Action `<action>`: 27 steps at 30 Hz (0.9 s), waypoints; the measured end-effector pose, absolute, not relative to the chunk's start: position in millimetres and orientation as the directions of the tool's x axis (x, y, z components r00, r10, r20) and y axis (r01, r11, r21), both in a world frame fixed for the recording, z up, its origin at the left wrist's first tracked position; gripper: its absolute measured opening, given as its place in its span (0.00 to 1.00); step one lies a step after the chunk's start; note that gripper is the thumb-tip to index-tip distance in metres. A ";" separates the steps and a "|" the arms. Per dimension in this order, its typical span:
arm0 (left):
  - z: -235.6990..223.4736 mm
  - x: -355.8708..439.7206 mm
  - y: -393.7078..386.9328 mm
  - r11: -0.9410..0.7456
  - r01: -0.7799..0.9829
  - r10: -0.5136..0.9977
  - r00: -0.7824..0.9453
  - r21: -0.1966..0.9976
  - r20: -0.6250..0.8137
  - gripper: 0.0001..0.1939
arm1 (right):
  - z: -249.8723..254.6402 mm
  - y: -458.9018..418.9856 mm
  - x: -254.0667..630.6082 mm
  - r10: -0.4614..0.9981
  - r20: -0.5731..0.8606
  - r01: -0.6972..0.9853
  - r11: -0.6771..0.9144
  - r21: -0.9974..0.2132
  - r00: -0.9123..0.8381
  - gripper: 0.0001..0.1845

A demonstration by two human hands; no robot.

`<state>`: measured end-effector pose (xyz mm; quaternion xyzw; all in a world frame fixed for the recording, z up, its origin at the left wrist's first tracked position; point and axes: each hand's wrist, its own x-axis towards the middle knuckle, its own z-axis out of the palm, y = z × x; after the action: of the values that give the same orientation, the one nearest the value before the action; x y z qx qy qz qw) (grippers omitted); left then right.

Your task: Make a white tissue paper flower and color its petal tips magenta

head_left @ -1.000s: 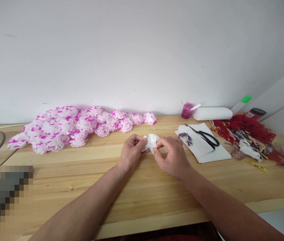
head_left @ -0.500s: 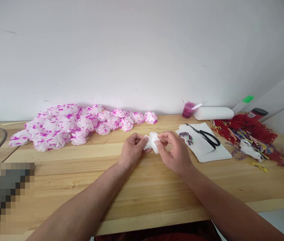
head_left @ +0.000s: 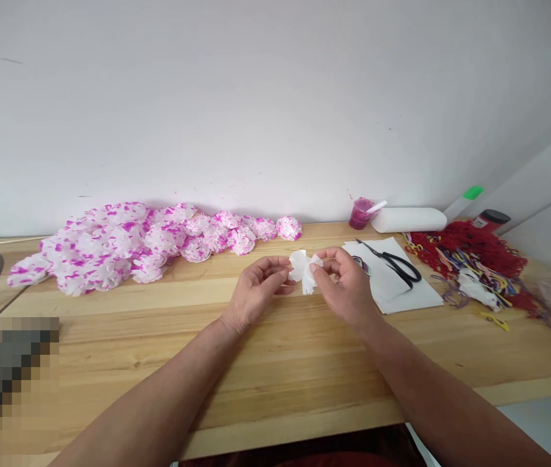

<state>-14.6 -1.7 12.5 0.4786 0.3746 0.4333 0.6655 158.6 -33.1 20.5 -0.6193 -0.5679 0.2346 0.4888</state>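
Note:
A small crumpled white tissue flower (head_left: 303, 268) is held just above the wooden table (head_left: 275, 350), between both hands at the centre. My left hand (head_left: 255, 290) has its fingers curled, thumb and fingertips pinching the paper's left side. My right hand (head_left: 348, 285) pinches the right side with thumb and forefinger. Both forearms reach in from the lower edge.
A long heap of white-and-pink paper flowers (head_left: 124, 243) lies at the back left. To the right are white paper sheets (head_left: 397, 285) with black scissors (head_left: 395, 263), a pink cup (head_left: 362, 213), a white roll (head_left: 409, 219) and a tangle of red and coloured threads (head_left: 470, 256).
Both hands have shifted slightly right and up with the tissue. The paper has been teased out and looks more spread and ruffled than before.

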 end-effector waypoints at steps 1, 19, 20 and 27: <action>13.9 -14.8 -2.9 0.137 -0.176 0.938 0.340 0.975 -0.070 0.16 | 20.3 -32.4 159.7 0.934 0.248 0.452 0.111 -0.885 0.256 0.11; 5.3 -13.3 -6.2 -0.183 0.168 0.952 0.278 0.969 0.132 0.08 | 23.5 -43.3 146.9 0.764 0.642 0.794 0.433 -0.427 -0.071 0.05; 4.5 -13.3 -5.7 -0.185 0.173 0.951 0.281 0.967 0.131 0.08 | 22.6 -42.8 146.7 0.770 0.634 0.799 0.425 -0.425 -0.072 0.04; -0.5 -15.3 2.5 -0.015 0.065 0.967 0.254 0.998 -0.002 0.08 | 19.5 -37.5 153.5 0.779 0.625 0.833 0.309 -0.459 0.055 0.07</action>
<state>-15.3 2.5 -0.5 0.5780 0.4466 0.4168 0.5411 153.5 -37.5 19.5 -0.5870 -0.6865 -0.0316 0.4280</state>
